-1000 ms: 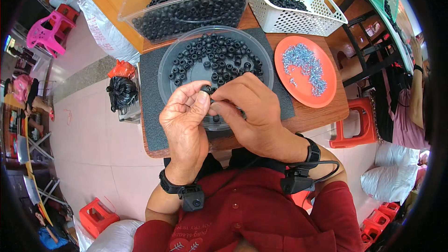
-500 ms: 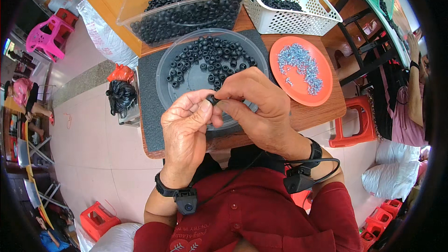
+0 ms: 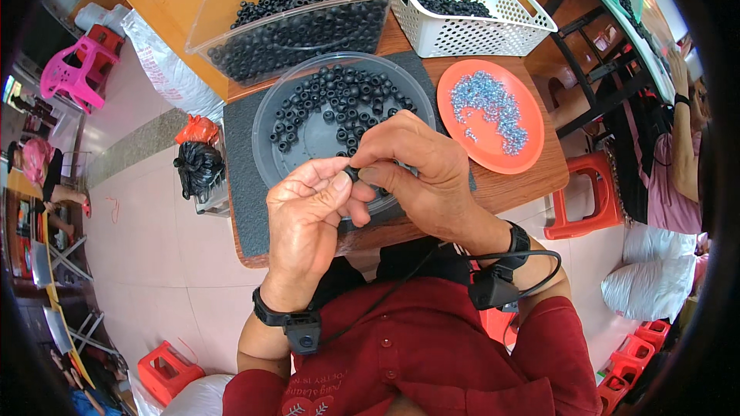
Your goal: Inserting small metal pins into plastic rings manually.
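A small black ring-shaped piece (image 3: 351,173) sits between the thumb and forefinger of my left hand (image 3: 304,204). My right hand (image 3: 420,173) meets it from the other side, its thumb and forefinger pinched against the piece. Whatever those right fingertips may hold is hidden. Both hands are over the near part of a clear round tub (image 3: 264,132), where many similar black pieces (image 3: 351,88) with holes lie loose. To the right of the tub, an orange plate (image 3: 530,112) carries a heap of tiny shiny silvery-blue parts (image 3: 493,100).
Behind the tub stand a clear box (image 3: 204,35) of black pieces and a white perforated basket (image 3: 478,42). A dark grey mat (image 3: 247,219) covers part of the wooden table (image 3: 532,183). Red stools (image 3: 593,192) stand nearby; another person's arm (image 3: 682,131) shows at the right.
The view has shifted slightly, so the tub and plate appear a little further left. My hands stay together around the black piece, which is now more covered by my fingers.
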### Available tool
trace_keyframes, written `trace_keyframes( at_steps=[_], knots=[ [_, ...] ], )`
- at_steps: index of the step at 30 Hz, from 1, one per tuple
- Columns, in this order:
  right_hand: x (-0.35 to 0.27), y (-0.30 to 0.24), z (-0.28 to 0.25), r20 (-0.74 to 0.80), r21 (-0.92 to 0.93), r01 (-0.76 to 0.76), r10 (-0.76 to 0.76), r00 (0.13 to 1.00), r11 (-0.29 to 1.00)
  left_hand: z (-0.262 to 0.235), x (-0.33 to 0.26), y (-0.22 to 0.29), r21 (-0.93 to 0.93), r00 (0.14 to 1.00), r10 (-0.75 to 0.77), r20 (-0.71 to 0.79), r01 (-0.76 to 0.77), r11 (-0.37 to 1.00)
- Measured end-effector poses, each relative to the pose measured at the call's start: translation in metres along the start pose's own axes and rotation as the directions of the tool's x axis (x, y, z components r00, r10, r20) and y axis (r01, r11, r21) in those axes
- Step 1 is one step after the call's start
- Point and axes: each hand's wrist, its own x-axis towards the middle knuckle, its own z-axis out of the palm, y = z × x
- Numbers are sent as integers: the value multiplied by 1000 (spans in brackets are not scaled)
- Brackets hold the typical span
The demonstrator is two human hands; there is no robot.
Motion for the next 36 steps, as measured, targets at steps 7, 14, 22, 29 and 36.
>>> trace_keyframes(
  at_steps=[7,14,22,29,36],
  knots=[
    [4,4,-4,67,46,11,-14,998,999,-5,2,-1,-125,992,-122,33,125,984],
    [4,11,-11,133,117,-17,1,991,993,-8,4,-3,-191,987,-147,69,158,969],
    [3,9,-8,109,136,-49,34,993,989,-7,3,-3,-193,984,-165,66,175,966],
    [5,7,-8,105,31,102,-104,989,994,-5,3,-4,-165,985,-161,70,170,972],
    [3,9,-6,87,31,86,-89,992,996,-1,1,-2,-83,991,-114,73,120,989]
  ],
)
